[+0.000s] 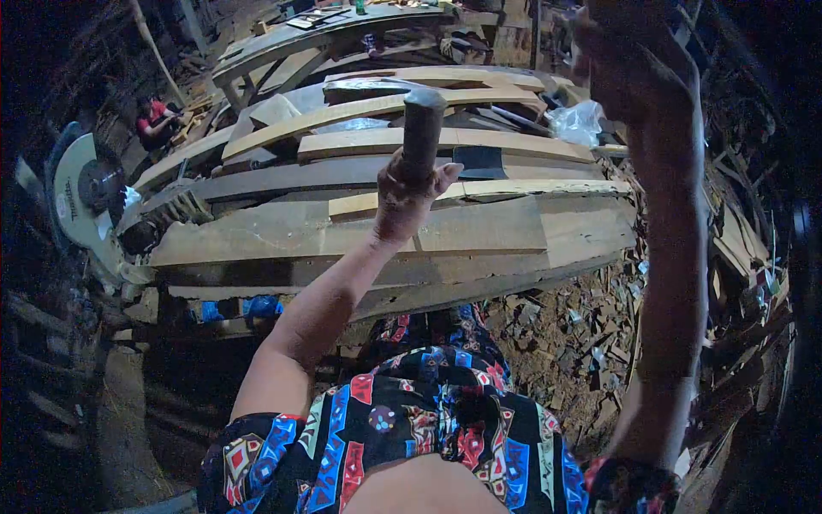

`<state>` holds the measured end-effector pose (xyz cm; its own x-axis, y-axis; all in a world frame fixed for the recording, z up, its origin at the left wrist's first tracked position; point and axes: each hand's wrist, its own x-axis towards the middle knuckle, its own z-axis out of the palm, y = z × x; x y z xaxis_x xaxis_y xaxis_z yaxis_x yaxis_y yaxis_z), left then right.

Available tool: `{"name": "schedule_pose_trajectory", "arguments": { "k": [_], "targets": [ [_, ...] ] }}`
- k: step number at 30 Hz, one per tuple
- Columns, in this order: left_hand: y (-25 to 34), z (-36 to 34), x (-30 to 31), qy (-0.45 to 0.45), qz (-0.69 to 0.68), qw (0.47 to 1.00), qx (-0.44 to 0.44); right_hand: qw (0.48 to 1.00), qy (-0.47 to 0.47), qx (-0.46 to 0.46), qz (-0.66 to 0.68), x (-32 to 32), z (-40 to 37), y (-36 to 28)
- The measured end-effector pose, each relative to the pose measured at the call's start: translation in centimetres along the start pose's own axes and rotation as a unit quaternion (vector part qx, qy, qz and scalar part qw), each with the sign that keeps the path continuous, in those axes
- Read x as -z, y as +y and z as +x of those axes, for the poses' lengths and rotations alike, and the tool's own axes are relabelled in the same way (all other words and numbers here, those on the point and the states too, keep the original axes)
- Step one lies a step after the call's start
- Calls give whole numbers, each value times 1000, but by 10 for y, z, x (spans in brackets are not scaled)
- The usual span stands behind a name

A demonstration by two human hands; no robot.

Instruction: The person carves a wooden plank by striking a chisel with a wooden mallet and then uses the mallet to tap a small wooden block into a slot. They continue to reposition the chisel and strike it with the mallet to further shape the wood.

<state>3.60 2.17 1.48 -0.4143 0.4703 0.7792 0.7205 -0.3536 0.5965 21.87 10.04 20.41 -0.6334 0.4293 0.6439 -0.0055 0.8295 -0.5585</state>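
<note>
My left hand (401,201) reaches out over the middle of the bench, its fingers wrapped round a thick dark cylindrical tool handle (423,133). The handle stands up from the fist with its blunt round end toward me. Beside that end, a shiny curved strip (364,85) extends to the left; I cannot tell whether it belongs to the tool. Raised high at the upper right, my right hand (638,73) is in shadow and its fingers are unclear. Beneath my left hand lie a pale curved wooden strip (522,188) and a dark flat square (480,163).
Several curved boards lie across the wooden bench (360,236). A circular saw (79,188) stands at its left end, and clear plastic (576,122) lies at the right. Farther back are another table (317,38) and a seated person (157,120). Wood scraps (561,343) cover the ground.
</note>
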Motion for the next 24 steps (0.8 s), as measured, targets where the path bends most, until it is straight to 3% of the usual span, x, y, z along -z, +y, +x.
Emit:
{"name": "schedule_pose_trajectory", "arguments": {
  "k": [2,4,5,8,9,12,14,16,17,20,24],
  "targets": [
    [8,5,2,4,120,987,-108,995,-38,52,-74,-23,-11,12],
    [-2,2,0,-21,11,1000,20,982,-158,6,-100,-50,-24,22],
    [-5,0,1,-32,-33,996,71,984,-149,-27,-93,-54,-26,26],
    [-12,-8,14,-40,-131,970,200,979,-91,-69,168,-51,-23,41],
    [-19,-12,16,-6,-78,986,149,980,-61,-68,174,-50,-27,48],
    [-16,-16,24,45,-306,932,188,941,33,-104,320,-80,-57,114],
    [-40,-17,30,77,-360,908,199,921,43,-220,318,-100,-86,139],
    [-35,-16,39,74,-423,881,198,909,69,-254,322,-119,-111,168],
    [-24,-11,40,109,-381,892,219,903,83,-273,323,-123,-116,175],
    [-6,9,51,218,-127,952,176,884,129,-290,343,-124,-115,168],
    [-3,17,69,141,-232,949,159,893,120,-298,316,-125,-115,165]
  ]
}}
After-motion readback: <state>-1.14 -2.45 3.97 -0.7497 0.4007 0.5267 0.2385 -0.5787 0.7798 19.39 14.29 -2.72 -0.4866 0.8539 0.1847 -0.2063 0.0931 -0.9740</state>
